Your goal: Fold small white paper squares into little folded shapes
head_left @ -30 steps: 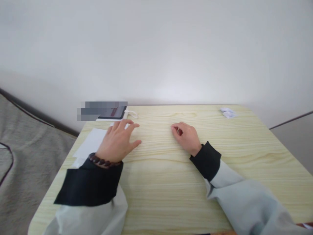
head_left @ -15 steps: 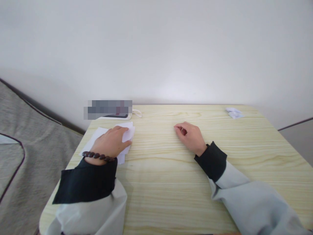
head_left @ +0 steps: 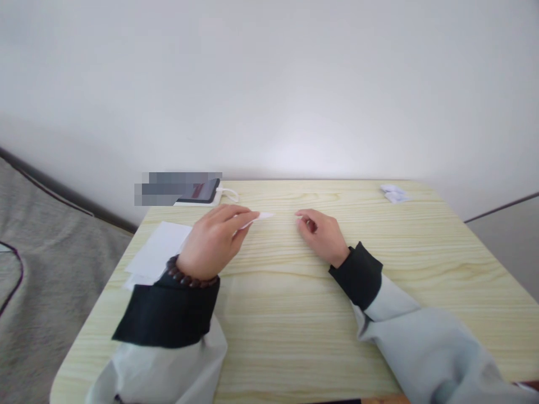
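My left hand (head_left: 214, 244) pinches a thin white sheet of paper (head_left: 259, 217) between thumb and fingers and holds it just above the light wooden table (head_left: 286, 292), its edge pointing right. A bead bracelet circles that wrist. My right hand (head_left: 322, 235) rests on the table a little to the right of the sheet's tip, fingers loosely curled with nothing visible in them. A stack of white paper (head_left: 158, 252) lies to the left, partly hidden by my left hand.
A dark phone (head_left: 200, 192) with a white cable lies at the table's far left edge, next to a blurred patch. Small folded white paper pieces (head_left: 393, 193) sit at the far right corner. A white wall rises behind; grey fabric lies to the left.
My left hand, which lay flat on the paper stack, has lifted one sheet and carried it right toward my right hand. The right hand has barely moved.
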Demonstrator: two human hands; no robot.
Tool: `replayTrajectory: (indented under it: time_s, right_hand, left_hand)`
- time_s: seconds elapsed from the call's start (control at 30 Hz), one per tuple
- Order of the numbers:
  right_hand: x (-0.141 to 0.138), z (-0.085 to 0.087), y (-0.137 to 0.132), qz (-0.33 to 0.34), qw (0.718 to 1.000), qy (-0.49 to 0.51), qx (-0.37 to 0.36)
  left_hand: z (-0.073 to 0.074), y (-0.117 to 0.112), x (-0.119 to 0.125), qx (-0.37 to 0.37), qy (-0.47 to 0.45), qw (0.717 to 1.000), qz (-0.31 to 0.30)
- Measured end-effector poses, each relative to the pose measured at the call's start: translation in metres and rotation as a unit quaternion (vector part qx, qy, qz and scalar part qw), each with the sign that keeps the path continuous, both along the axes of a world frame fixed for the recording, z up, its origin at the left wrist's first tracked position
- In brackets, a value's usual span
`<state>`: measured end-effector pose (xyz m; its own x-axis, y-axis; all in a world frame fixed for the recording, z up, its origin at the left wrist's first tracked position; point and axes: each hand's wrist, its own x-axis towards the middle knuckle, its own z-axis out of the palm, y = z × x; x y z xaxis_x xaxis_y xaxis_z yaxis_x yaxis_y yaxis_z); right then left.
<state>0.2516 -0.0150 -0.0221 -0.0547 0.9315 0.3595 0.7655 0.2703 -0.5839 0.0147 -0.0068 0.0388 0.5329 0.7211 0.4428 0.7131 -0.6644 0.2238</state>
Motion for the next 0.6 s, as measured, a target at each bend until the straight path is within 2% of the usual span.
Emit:
replayTrajectory:
  time_s: [0.13, 0.2, 0.27, 0.4, 0.47, 0.53, 0.6]
  right_hand:
    - [0.008, -0.002, 0.0, 0.0, 1.0, -0.007, 0.017]
    - [0.013, -0.003, 0.0, -0.008, 0.999, -0.022, 0.025]
    - [0.016, -0.005, 0.001, -0.012, 0.999, -0.033, 0.03]
    - [0.015, -0.007, 0.002, -0.009, 0.996, -0.076, 0.044]
    - [0.012, -0.008, 0.001, -0.018, 0.993, -0.108, 0.048]
    - [0.01, -0.007, 0.001, -0.012, 0.992, -0.115, 0.039]
    - [0.01, -0.007, 0.001, 0.011, 0.994, -0.108, 0.031]
  left_hand:
    - [-0.039, 0.004, 0.029, -0.045, 0.04, 0.995, -0.075]
    - [-0.052, 0.005, 0.037, -0.066, 0.046, 0.992, -0.099]
    - [-0.056, 0.005, 0.041, -0.08, 0.049, 0.989, -0.11]
    - [-0.052, 0.004, 0.042, -0.101, 0.018, 0.986, -0.129]
    - [-0.052, 0.005, 0.042, -0.084, -0.003, 0.991, -0.1]
    - [-0.056, 0.006, 0.043, -0.058, -0.013, 0.998, -0.022]
    - [-0.06, 0.007, 0.044, -0.062, 0.014, 0.998, 0.016]
